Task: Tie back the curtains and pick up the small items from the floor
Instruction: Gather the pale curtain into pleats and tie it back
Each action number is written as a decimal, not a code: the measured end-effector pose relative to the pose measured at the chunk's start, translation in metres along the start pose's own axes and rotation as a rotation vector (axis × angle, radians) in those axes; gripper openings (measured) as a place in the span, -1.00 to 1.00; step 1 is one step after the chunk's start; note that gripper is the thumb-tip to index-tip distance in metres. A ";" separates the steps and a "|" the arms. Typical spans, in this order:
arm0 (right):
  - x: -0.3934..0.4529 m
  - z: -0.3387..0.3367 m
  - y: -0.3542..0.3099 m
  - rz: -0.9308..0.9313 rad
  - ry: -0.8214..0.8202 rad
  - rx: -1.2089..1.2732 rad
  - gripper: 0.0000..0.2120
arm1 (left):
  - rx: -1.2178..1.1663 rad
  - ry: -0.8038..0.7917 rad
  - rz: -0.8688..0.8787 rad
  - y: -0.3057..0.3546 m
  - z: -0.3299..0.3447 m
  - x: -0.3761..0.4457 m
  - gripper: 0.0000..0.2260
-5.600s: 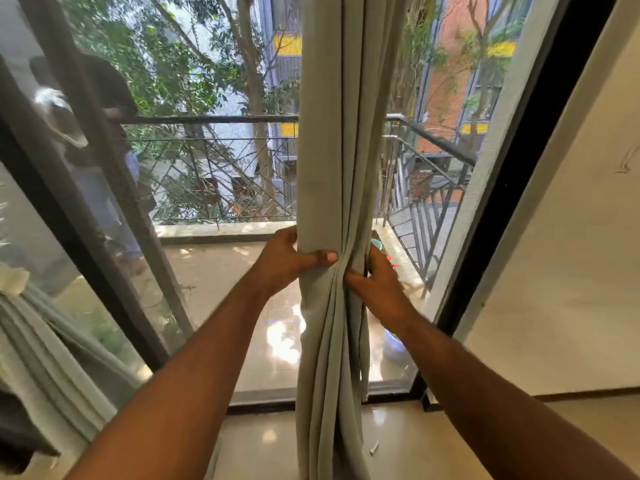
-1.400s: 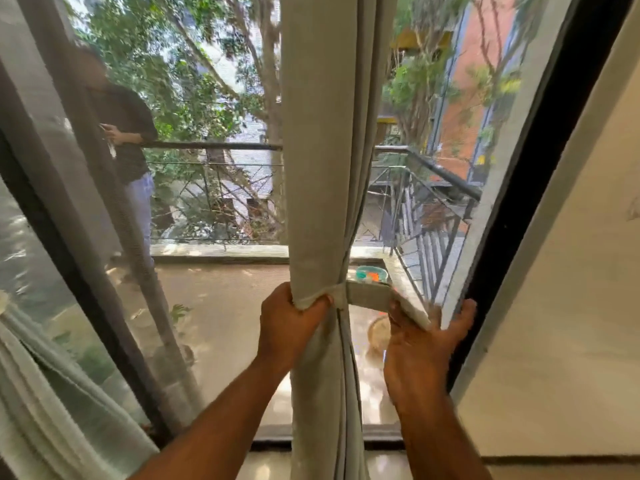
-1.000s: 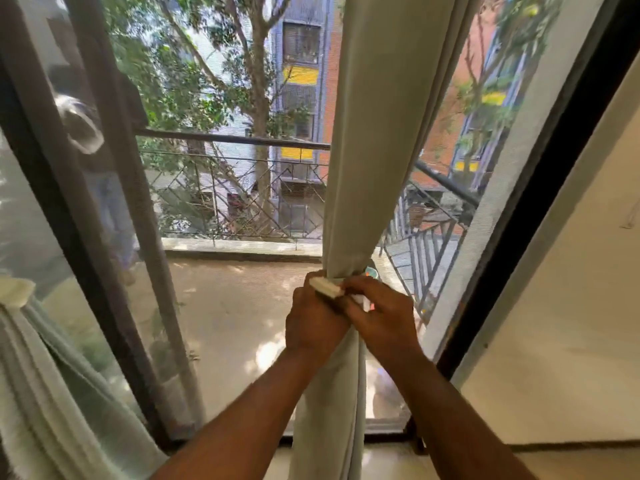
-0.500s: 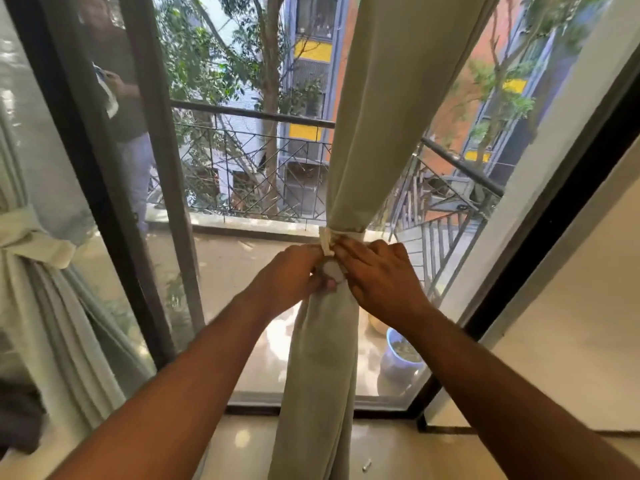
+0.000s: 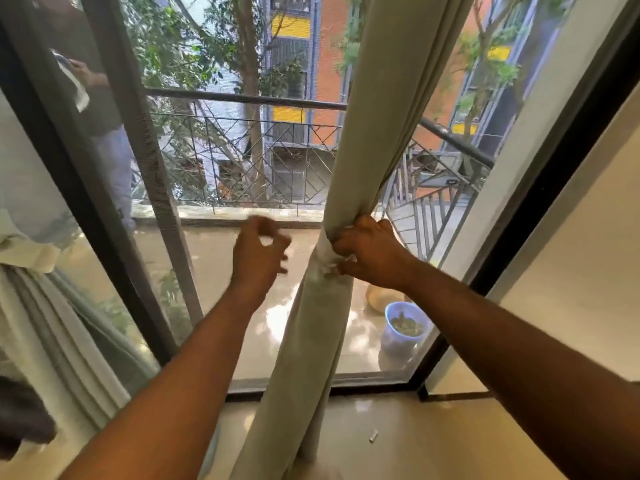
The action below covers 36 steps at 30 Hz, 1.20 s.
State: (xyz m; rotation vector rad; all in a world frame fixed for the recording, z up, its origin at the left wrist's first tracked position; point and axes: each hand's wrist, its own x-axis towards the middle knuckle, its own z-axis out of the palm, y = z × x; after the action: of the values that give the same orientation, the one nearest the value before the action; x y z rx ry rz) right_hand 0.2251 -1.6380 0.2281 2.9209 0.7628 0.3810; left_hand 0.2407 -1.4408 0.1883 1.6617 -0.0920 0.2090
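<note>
The tie-back step looks nearly done: the right hand (image 5: 372, 252) grips the pale fabric tie band (image 5: 323, 252) round the gathered grey-green curtain (image 5: 349, 188) at the window, the blurred left hand (image 5: 258, 252) hovers beside it, fingers loosely curled and apparently empty, and next comes stooping for the small white item (image 5: 373, 435) on the floor.

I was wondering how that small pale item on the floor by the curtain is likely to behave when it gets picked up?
The small item looks tiny, so it is probably very light. Its stubby, seemingly rounded shape suggests that it may roll if nudged. The floor looks glossy, so it could skid away from fingertips.
</note>
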 end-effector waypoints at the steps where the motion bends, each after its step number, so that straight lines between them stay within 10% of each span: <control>1: 0.000 -0.002 0.002 0.043 -0.018 0.088 -0.79 | -0.039 -0.091 -0.203 -0.009 0.004 -0.007 -0.89; 4: 0.001 -0.008 0.004 0.128 -0.063 0.254 -0.62 | -0.361 -0.428 -0.459 -0.021 0.017 -0.025 -0.89; 8: 0.001 -0.013 0.004 0.178 -0.066 0.316 -0.56 | -0.669 -0.467 -0.521 -0.014 0.027 -0.021 -0.74; 15: -0.012 0.001 0.012 0.233 0.176 0.578 -0.77 | -0.553 -0.342 -0.466 -0.011 0.044 -0.020 -0.87; 21: -0.023 0.023 0.032 0.677 0.615 1.099 -0.69 | -0.486 -0.212 -0.303 -0.027 0.051 -0.027 -0.87; 31: -0.019 0.043 0.030 0.621 0.564 0.979 -0.87 | -0.198 -0.040 -0.170 -0.052 0.031 -0.020 -0.90; 36: -0.033 0.064 0.001 0.539 0.436 1.175 -0.55 | -0.262 -0.092 -0.213 -0.052 0.043 -0.030 -0.93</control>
State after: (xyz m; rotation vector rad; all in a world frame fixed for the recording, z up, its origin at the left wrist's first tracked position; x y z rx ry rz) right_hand 0.2149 -1.6571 0.1595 4.2472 0.1763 0.8761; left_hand 0.2247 -1.4803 0.1277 1.4072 -0.0104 -0.0400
